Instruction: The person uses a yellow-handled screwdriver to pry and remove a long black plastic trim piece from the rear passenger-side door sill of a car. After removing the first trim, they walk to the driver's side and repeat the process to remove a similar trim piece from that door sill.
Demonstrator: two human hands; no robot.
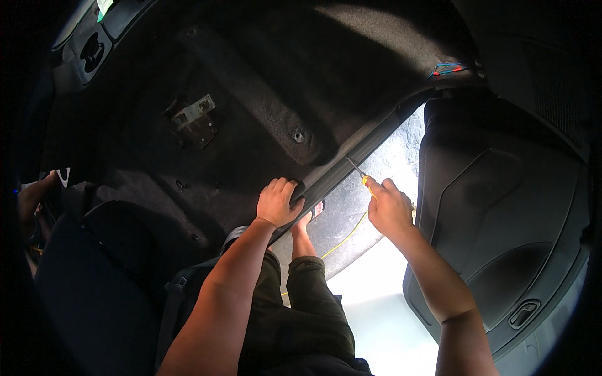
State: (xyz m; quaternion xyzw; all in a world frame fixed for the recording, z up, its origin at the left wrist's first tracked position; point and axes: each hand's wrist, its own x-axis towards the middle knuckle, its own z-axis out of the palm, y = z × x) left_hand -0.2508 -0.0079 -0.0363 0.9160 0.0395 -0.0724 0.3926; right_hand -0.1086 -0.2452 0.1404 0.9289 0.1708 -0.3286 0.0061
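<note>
My right hand (390, 208) is closed around a screwdriver (365, 178) with a yellow handle. Its thin metal shaft points up and left, and the tip meets or hovers just over the ribbed door sill trim (332, 177) of a car; I cannot tell which. Lower along that dark strip, my left hand (276, 202) has its fingers bent over the inner edge, with the thumb on the side nearer the door opening. Dark carpet (251, 125) lies just beyond my left hand. The fingertips of that hand are partly hidden.
The open car door (495, 219) stands to the right. A metal bracket (195, 113) and a bolt hole (298, 135) show in the floor carpet. Blue and red wires (448, 70) lie at the far right. A dark seat (100, 276) is at left; another person's arm (34, 197) shows beyond.
</note>
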